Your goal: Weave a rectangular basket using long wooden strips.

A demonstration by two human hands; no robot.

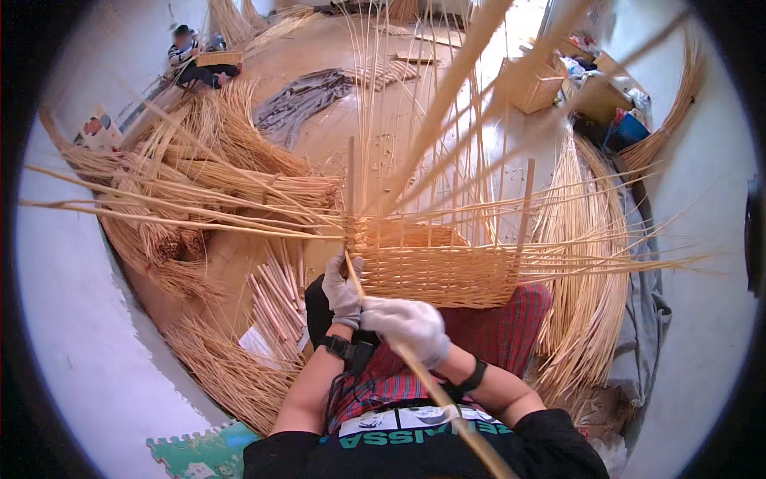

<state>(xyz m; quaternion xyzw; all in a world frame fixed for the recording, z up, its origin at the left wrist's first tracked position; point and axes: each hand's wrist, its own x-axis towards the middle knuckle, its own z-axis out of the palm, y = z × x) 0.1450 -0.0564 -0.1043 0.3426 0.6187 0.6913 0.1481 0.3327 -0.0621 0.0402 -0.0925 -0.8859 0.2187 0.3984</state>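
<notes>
Half-woven basket (439, 275) is sitting on the person's plaid lap (528, 315), right hand (405, 327) clenched on a long rod (460, 423), left hand (343, 295) seemingly pinching it by the basket's corner. Yank too hard and I reckon it'd crack there, or the corner post (350, 184) gets dragged crooked.

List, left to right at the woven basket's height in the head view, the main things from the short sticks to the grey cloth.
Short sticks → gloved left hand → woven basket → long pale rods → grey cloth.
</notes>
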